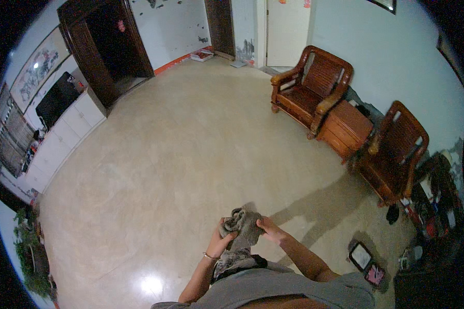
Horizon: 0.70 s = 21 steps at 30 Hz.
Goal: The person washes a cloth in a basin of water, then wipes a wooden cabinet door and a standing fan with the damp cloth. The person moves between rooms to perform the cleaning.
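Note:
Both hands hold a bunched grey-brown cloth [243,228] in front of my body, above the floor. My left hand [221,240] grips its left side, with the thumb pressed on the front; a bangle circles that wrist. At the cloth's right edge, my right hand [270,229] pinches it between thumb and fingers. The upper left part of the cloth is rolled into folds, while a flatter part hangs down between the hands. What kind of cloth article it is cannot be told. The fingers behind the cloth are hidden.
Two wooden armchairs [312,87] flank a wooden side cabinet [346,125] along the right wall. An opened case with a mirror [360,256] lies on the tiled floor [170,146] at lower right. White low cabinets [63,135] carry a television [60,98] at left. A leafy plant [27,251] stands lower left.

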Motion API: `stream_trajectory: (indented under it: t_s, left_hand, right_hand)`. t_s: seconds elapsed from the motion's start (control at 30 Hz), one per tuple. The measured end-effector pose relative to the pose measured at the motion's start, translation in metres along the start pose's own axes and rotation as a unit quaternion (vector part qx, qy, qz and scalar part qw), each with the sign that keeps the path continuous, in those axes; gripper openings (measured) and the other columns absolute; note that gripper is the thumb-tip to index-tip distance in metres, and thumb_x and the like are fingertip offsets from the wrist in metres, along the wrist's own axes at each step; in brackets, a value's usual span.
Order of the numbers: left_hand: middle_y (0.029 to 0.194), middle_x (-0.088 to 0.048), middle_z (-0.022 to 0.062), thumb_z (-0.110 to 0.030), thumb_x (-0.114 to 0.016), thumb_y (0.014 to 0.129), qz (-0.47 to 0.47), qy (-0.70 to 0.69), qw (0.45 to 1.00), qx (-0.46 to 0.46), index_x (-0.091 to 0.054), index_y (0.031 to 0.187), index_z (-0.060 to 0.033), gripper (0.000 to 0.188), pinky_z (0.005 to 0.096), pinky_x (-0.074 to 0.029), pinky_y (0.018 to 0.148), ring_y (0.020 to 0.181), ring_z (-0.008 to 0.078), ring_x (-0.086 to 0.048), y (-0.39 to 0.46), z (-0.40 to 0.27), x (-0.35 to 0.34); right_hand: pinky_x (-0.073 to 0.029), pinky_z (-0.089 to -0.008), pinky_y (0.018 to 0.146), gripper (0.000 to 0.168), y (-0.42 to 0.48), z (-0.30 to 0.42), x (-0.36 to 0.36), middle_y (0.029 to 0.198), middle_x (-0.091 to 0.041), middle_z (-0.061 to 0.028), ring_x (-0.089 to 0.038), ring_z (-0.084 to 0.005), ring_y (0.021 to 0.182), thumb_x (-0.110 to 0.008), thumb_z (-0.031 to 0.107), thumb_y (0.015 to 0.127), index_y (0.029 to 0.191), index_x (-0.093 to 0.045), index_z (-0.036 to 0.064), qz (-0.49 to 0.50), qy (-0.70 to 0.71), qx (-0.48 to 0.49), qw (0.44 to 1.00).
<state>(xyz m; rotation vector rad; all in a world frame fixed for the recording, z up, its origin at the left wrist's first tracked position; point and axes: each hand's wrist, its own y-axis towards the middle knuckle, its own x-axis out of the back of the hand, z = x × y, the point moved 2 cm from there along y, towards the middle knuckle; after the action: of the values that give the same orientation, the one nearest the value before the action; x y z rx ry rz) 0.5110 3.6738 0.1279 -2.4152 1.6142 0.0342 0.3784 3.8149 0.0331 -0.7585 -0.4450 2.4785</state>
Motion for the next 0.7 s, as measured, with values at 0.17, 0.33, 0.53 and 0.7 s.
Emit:
stream_trajectory:
  t_s: [0.17, 0.33, 0.53, 0.7]
  left_hand:
    - [0.102, -0.057, 0.0093, -0.023, -0.063, 0.076, -0.032, 0.002, 0.999, 0.025, -0.045, 0.114, -0.0033, 0.047, 0.0292, -0.042, 0.084, 0.095, 0.0171, -0.053, 0.151, -0.01, 0.026]
    - [0.109, -0.058, 0.0101, -0.024, -0.064, 0.077, 0.035, 0.029, 0.999, -0.001, -0.043, 0.116, -0.0039, 0.048, 0.0338, -0.043, 0.086, 0.1, 0.0203, -0.054, 0.297, -0.053, 0.043]
    - [0.107, -0.057, 0.015, -0.027, -0.065, 0.072, 0.16, 0.315, 0.93, -0.103, -0.044, 0.117, -0.0032, 0.055, 0.0386, -0.043, 0.087, 0.101, 0.0308, -0.054, 0.487, -0.142, 0.017]
    - [0.105, -0.057, 0.017, -0.033, -0.065, 0.073, 0.134, 0.402, 0.867, -0.264, -0.049, 0.114, -0.0038, 0.053, 0.0416, -0.041, 0.087, 0.098, 0.0365, -0.052, 0.647, -0.146, 0.021]
  right_hand:
    - [-0.039, -0.0317, 0.087, 0.057, 0.135, 0.042, 0.076, 0.115, -0.049, -0.0045, -0.047, -0.0164, 0.105, -0.057, 0.051, 0.081, 0.118, -0.048, 0.009, 0.039, 0.02, 0.025, 0.999]
    - [-0.036, -0.0407, 0.097, 0.062, 0.193, 0.181, 0.062, 0.135, -0.039, -0.0037, -0.039, -0.0199, 0.12, -0.042, 0.051, 0.087, 0.132, -0.034, 0.011, 0.116, 0.309, 0.006, 0.944]
    - [-0.022, -0.0488, 0.104, 0.081, 0.296, 0.299, 0.127, 0.141, -0.028, -0.0047, -0.029, -0.024, 0.128, -0.053, 0.062, 0.075, 0.137, -0.027, 0.016, 0.032, 0.147, 0.189, 0.97]
    - [-0.023, -0.0467, 0.102, 0.078, 0.388, 0.387, 0.182, 0.134, -0.038, -0.0056, -0.033, -0.0235, 0.125, -0.061, 0.055, 0.075, 0.133, -0.03, 0.014, -0.033, 0.206, 0.174, 0.962]
